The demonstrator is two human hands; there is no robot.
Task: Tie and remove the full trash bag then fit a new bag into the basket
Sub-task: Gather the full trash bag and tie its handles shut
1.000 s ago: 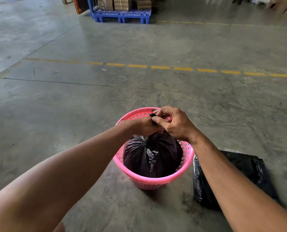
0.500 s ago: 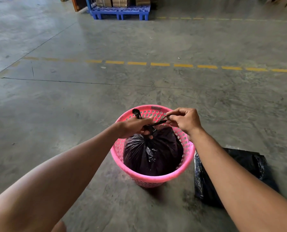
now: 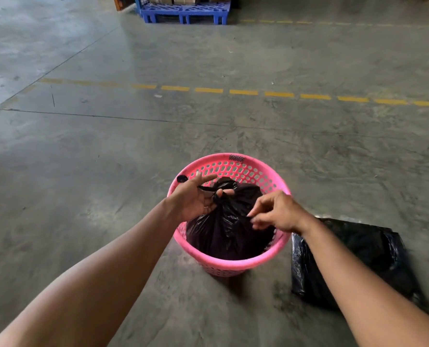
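Observation:
A full black trash bag (image 3: 223, 229) sits inside a pink perforated basket (image 3: 236, 264) on the concrete floor. Its top is gathered into a knot just below the basket's far rim. My left hand (image 3: 195, 199) is at the knot, thumb and some fingers hooked around the twisted neck, other fingers spread, with one black tail sticking out past it. My right hand (image 3: 276, 211) hovers over the bag's right side with fingers loosely curled and nothing visibly held. A flat folded black bag (image 3: 373, 261) lies on the floor right of the basket.
A blue pallet (image 3: 185, 11) loaded with cardboard boxes stands far ahead. A dashed yellow line (image 3: 243, 92) crosses the floor beyond the basket. Bare concrete surrounds the basket on the left and front.
My right hand has let go of the bag's tail and dropped toward the bag's right side. My left hand has shifted its hold at the knot, fingers spreading.

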